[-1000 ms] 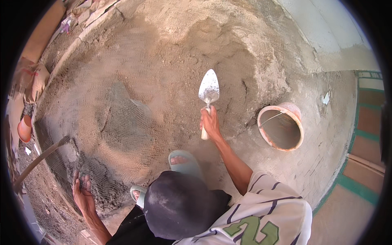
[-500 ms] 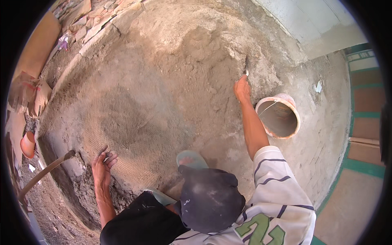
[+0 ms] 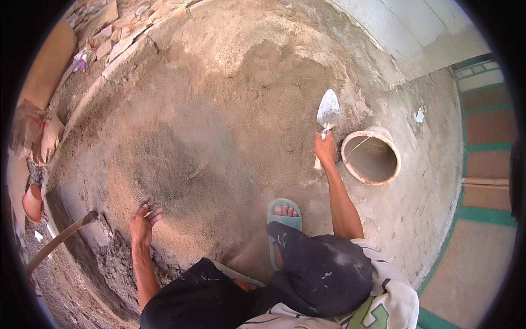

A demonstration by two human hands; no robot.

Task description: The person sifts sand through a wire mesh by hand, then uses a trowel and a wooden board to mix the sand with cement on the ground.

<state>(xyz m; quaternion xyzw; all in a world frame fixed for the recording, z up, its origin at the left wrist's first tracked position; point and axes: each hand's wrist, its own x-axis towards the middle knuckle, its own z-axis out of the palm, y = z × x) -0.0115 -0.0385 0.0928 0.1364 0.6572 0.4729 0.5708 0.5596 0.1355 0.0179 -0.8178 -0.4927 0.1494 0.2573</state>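
Observation:
My right hand [image 3: 325, 147] grips the pale handle of a trowel [image 3: 329, 111], its pointed steel blade turned flat and aimed away from me, smeared with mortar. Just right of that hand a pale, mortar-stained bucket [image 3: 398, 159] leans with its mouth toward me and grey residue inside. Beyond the blade spreads rough, dry-looking mortar mix [image 3: 274, 71] on the ground. On the left, my left hand [image 3: 143, 222] hovers with fingers apart, holding nothing, over the greyish sandy surface [image 3: 181, 164].
A curved wooden handle [image 3: 63, 236] juts over the low edge at left, near an orange pot-like piece [image 3: 32, 203]. Torn paper sacks [image 3: 46, 131] and broken rubble [image 3: 104, 35] lie beyond that edge. A pale wall [image 3: 422, 27] stands far right; green-framed panels [image 3: 487, 216] line the right side.
My right hand has drawn back toward me, and the trowel blade now shows its flat face. My sandalled right foot has shifted rightward. The left hand has moved slightly right and stays open.

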